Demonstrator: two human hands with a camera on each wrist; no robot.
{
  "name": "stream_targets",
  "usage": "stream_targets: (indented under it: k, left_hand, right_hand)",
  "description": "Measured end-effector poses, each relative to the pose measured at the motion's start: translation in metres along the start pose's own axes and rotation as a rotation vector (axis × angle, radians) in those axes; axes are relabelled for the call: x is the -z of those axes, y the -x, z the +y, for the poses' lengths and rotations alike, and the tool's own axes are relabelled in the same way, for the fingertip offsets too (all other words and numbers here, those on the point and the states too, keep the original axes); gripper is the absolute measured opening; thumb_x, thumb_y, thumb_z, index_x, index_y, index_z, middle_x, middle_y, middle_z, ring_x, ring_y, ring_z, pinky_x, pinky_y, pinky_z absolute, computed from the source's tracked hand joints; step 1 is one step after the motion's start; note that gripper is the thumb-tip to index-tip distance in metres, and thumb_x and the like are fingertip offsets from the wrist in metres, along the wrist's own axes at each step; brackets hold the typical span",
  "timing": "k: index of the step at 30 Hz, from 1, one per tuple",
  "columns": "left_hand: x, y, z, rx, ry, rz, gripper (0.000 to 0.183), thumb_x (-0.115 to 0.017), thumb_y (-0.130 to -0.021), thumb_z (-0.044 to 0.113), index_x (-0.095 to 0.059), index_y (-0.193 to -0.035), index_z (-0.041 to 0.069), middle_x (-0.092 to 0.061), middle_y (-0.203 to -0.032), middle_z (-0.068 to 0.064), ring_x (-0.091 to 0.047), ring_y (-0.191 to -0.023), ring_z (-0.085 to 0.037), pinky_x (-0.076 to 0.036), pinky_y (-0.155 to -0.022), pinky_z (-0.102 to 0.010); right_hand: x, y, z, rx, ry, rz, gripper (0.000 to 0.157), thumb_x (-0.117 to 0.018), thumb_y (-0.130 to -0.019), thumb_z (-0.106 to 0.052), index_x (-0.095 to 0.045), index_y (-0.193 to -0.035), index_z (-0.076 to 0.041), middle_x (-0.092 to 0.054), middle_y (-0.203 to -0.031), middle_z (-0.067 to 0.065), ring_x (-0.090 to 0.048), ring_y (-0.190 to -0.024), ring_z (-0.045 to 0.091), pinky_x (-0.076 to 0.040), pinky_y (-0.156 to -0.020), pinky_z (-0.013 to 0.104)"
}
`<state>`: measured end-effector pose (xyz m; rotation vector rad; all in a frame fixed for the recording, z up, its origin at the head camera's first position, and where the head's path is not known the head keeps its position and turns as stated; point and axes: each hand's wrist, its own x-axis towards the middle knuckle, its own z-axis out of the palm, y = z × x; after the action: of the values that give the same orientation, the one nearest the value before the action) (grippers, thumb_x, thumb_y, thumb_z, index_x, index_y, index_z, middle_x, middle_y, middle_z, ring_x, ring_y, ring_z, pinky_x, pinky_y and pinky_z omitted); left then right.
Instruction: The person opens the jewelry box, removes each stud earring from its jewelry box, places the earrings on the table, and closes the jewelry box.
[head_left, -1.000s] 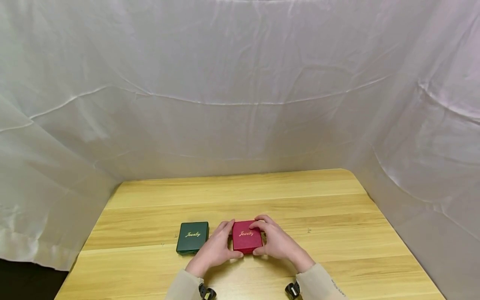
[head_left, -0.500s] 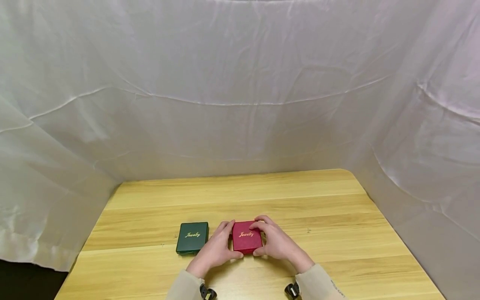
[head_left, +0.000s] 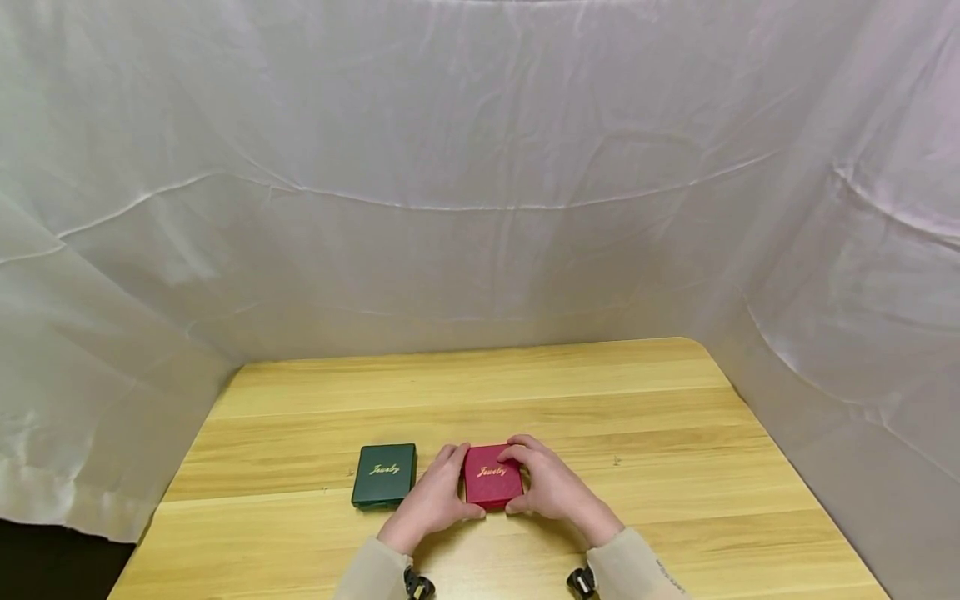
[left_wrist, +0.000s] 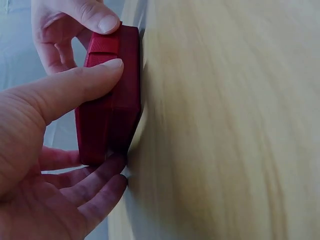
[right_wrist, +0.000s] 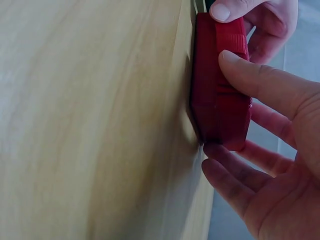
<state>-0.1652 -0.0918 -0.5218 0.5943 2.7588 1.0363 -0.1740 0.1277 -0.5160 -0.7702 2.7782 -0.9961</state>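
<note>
A red jewelry box [head_left: 491,483] with gold "Jewelry" lettering lies closed on the wooden table, held from both sides. My left hand [head_left: 433,498] grips its left side, thumb on the front face beside the ribbed catch [left_wrist: 104,46] and fingers along the side. From the right, my right hand [head_left: 551,486] holds it with the thumb on the front face; an index finger rests over the lid's right edge. Both wrist views show the thumbs close together at the catch of the red box [right_wrist: 220,100]. Left of my left hand sits a closed dark green jewelry box [head_left: 385,477].
The wooden table [head_left: 600,400] stretches behind and to both sides of the hands. Pale grey cloth [head_left: 480,250] hangs at the back and on both sides. A small black wrist camera [head_left: 420,585] is strapped at each cuff.
Both hands keep their hold on the red jewelry box, which has shifted very slightly toward the near edge in the head view. The green box stays put.
</note>
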Motion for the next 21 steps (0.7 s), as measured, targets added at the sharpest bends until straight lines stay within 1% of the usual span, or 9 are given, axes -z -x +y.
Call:
stream_targets:
  k: [5, 11, 14, 18, 21]
  left_hand:
    - [-0.0001, -0.0005, -0.0001, 0.004, 0.005, -0.001, 0.1, -0.092, -0.067, 0.026, -0.038, -0.144, -0.008, -0.049, -0.129, -0.017, -0.055, -0.111, -0.028, -0.046, -0.097, -0.046]
    - [0.0, 0.0006, 0.0001, 0.001, 0.004, -0.004, 0.1, -0.092, -0.067, 0.025, -0.037, -0.143, -0.009, -0.049, -0.129, -0.018, -0.054, -0.112, -0.029, -0.046, -0.097, -0.047]
    - [0.0004, 0.0018, 0.0008, 0.004, 0.008, -0.008, 0.1, -0.091, -0.068, 0.026, -0.036, -0.144, -0.01, -0.048, -0.131, -0.019, -0.054, -0.113, -0.03, -0.046, -0.097, -0.047]
    - [0.0014, 0.0046, 0.0014, 0.036, 0.039, -0.016, 0.106, -0.09, -0.07, 0.032, -0.031, -0.148, -0.008, -0.045, -0.137, -0.023, -0.051, -0.12, -0.034, -0.043, -0.1, -0.05]
    - [0.0022, 0.0075, 0.0018, 0.077, 0.069, -0.017, 0.11, -0.088, -0.071, 0.04, -0.027, -0.152, -0.004, -0.042, -0.142, -0.025, -0.048, -0.125, -0.038, -0.042, -0.1, -0.054]
  right_hand:
    - [0.0002, 0.0006, -0.0014, 0.002, 0.009, 0.005, 0.064, -0.093, -0.064, -0.017, -0.064, -0.12, -0.012, -0.05, -0.135, 0.009, -0.053, -0.118, 0.03, -0.044, -0.1, 0.05]
    - [0.0008, 0.0019, -0.0028, -0.001, 0.004, 0.006, 0.064, -0.093, -0.064, -0.017, -0.063, -0.121, -0.012, -0.049, -0.135, 0.009, -0.052, -0.119, 0.03, -0.043, -0.1, 0.05]
    - [0.0012, 0.0023, -0.0028, 0.007, 0.002, 0.008, 0.065, -0.093, -0.064, -0.016, -0.063, -0.122, -0.011, -0.049, -0.136, 0.012, -0.052, -0.119, 0.032, -0.043, -0.1, 0.052]
    - [0.0014, 0.0027, -0.0023, 0.014, 0.0, 0.004, 0.066, -0.092, -0.064, -0.017, -0.062, -0.123, -0.011, -0.047, -0.138, 0.015, -0.051, -0.121, 0.034, -0.042, -0.1, 0.053]
    - [0.0015, 0.0034, -0.0016, 0.005, -0.008, -0.004, 0.067, -0.092, -0.066, -0.022, -0.062, -0.125, -0.011, -0.045, -0.141, 0.016, -0.049, -0.124, 0.035, -0.041, -0.101, 0.054]
